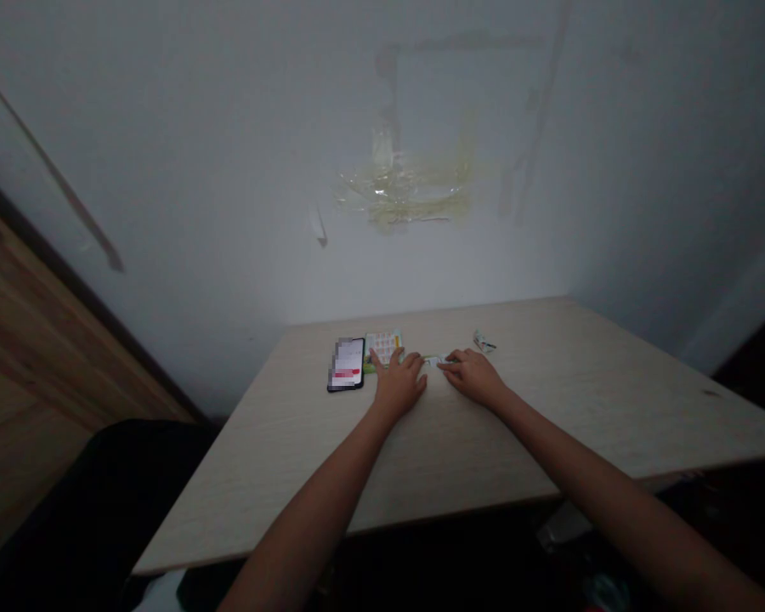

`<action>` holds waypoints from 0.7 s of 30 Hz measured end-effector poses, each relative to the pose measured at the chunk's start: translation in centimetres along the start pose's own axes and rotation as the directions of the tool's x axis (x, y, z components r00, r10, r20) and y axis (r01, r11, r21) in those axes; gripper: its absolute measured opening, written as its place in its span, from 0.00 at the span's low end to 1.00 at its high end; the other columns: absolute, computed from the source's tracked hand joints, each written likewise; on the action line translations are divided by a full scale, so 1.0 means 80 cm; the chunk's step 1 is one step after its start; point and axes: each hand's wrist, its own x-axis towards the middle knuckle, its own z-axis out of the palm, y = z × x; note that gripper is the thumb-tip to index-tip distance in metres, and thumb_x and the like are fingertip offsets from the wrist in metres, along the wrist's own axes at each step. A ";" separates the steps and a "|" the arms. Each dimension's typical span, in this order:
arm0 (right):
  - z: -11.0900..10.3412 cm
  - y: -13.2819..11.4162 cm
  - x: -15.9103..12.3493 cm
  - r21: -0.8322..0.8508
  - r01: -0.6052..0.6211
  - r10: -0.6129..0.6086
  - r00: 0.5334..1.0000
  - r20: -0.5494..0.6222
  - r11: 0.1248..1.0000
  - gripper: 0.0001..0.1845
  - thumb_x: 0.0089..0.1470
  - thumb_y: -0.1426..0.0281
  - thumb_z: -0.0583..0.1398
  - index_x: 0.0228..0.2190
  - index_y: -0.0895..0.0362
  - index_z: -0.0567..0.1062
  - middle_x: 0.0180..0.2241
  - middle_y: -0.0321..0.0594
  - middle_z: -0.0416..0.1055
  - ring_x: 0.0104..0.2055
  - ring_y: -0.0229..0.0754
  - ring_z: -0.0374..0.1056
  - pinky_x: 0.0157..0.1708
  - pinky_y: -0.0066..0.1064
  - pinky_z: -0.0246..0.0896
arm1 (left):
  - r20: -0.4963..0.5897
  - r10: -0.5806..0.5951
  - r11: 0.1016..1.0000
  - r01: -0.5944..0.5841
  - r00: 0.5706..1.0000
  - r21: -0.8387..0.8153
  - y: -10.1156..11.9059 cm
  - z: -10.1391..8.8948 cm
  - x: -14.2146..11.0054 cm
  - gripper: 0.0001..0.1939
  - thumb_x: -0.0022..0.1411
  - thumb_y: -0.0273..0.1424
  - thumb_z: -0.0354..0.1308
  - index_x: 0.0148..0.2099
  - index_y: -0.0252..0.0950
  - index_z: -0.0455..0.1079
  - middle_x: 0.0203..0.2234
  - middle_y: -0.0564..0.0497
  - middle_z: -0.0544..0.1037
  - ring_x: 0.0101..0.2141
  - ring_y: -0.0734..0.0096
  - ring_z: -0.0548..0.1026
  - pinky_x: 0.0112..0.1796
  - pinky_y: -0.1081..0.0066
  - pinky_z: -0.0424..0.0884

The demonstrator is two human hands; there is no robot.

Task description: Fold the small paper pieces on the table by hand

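Both my arms reach across a pale wooden table (548, 408) toward its far edge by the wall. My left hand (399, 382) lies on the tabletop with its fingers spread, the fingertips at the lower edge of a small colourful printed card (382, 344). My right hand (475, 374) rests palm down just to the right, its fingertips touching a small white piece (432, 361) that lies between the two hands. Whether the fingers pinch that piece is too small to tell.
A black phone (346, 364) with a lit screen lies left of the card. A small crumpled wrapper scrap (484, 342) sits beyond my right hand. A white wall with tape residue (401, 191) backs the table. Wooden panelling (31, 340) stands at left.
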 end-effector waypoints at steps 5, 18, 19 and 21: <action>0.001 0.001 0.000 0.002 0.008 -0.008 1.000 -0.006 1.000 0.18 0.63 0.63 0.55 0.51 0.47 0.77 0.49 0.44 0.74 0.48 0.46 0.66 0.52 0.37 0.57 | 0.023 0.051 0.998 -0.050 0.998 -0.039 -0.003 0.007 0.001 0.18 0.69 0.39 0.47 0.58 0.53 0.68 0.56 0.54 0.75 0.62 0.51 0.59 0.57 0.24 0.27; 0.004 0.003 0.000 0.010 0.030 -0.030 0.999 -0.014 0.999 0.18 0.63 0.65 0.54 0.51 0.48 0.77 0.49 0.45 0.73 0.49 0.47 0.66 0.53 0.38 0.57 | 0.115 0.071 0.997 -0.066 0.991 -0.048 -0.012 0.002 0.005 0.20 0.69 0.40 0.46 0.61 0.59 0.65 0.60 0.57 0.71 0.64 0.45 0.55 0.55 0.22 0.29; 0.004 0.003 0.000 0.013 0.031 -0.030 0.999 -0.015 0.999 0.18 0.63 0.65 0.55 0.51 0.48 0.77 0.49 0.45 0.73 0.49 0.47 0.66 0.53 0.38 0.57 | 0.116 0.068 0.997 -0.062 0.991 -0.048 -0.011 0.002 0.005 0.20 0.69 0.40 0.46 0.60 0.59 0.65 0.60 0.58 0.70 0.64 0.46 0.55 0.56 0.22 0.30; 0.004 0.004 0.000 0.020 0.030 -0.029 0.999 -0.019 0.999 0.18 0.63 0.65 0.55 0.51 0.48 0.77 0.49 0.45 0.73 0.49 0.47 0.66 0.53 0.37 0.57 | 0.113 0.050 0.998 -0.045 0.992 -0.045 -0.009 0.002 0.004 0.20 0.69 0.40 0.46 0.60 0.60 0.65 0.60 0.58 0.71 0.64 0.46 0.55 0.56 0.23 0.31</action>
